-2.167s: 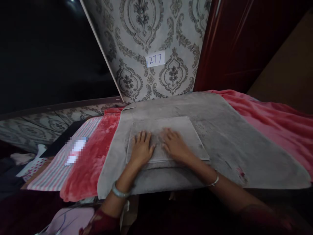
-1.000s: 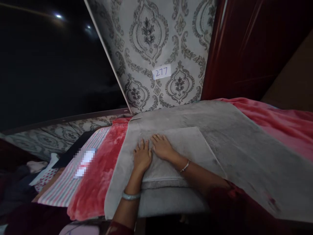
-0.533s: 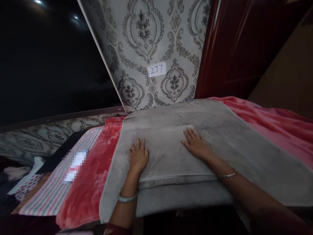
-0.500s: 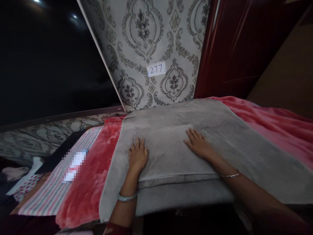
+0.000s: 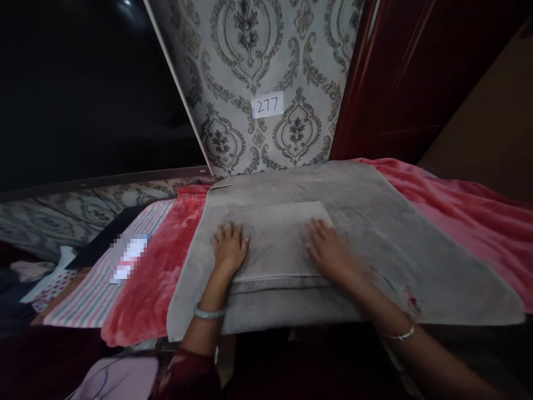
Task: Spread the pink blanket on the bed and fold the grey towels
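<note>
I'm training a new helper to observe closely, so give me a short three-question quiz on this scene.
1. True or false: the left hand and the right hand both rest on the folded grey towel.
2. Which cloth lies directly left of that towel: A) a red plush blanket, B) a blue quilt, or C) a white sheet?
3. Fill in: the small white card on the grey damask wallpaper reads ___.

Key: 1 true; 2 A; 3 277.

A grey plush towel (image 5: pixel 275 244) lies flat on a red blanket (image 5: pixel 154 278), folded into a smooth, squarish layer on top.
</note>
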The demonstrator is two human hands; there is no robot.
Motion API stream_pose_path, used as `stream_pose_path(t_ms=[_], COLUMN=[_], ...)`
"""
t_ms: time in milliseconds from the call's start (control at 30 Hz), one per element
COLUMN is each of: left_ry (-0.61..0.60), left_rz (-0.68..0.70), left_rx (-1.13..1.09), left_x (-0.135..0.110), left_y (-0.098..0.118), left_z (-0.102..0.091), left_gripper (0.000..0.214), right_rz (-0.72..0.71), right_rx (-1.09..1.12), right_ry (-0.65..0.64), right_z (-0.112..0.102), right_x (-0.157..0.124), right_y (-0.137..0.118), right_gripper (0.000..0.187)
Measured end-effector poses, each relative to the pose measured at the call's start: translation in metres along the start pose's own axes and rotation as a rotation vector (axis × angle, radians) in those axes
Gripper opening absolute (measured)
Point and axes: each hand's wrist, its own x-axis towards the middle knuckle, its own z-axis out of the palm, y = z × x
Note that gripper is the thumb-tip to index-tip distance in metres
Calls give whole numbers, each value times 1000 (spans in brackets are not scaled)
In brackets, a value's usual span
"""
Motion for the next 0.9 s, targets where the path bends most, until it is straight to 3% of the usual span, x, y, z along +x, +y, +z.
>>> stream_pose_path(t_ms=[100,200,367,633,900], left_ry=[55,51,75,140,192], left_rz=[139,246,254,310,459], left_rx=[28,29,21,-42,-74], left_x=[-29,-51,-58,-66,-102], left_y=[6,5,0,-9,-51], left_z=[3,15,23,30,35], left_gripper=[54,53,53,54,62], right_rz=[-257,-317,-265,-2,-2], right_rx=[57,85,91,130,187], right_ry=[-82,-131,-79,64,89], right_z=[8,14,13,11,6], right_x=[-10,-23,-48,-102,-110], right_y=[-53,-71,-34,28,48], right_gripper=[56,60,67,58,60])
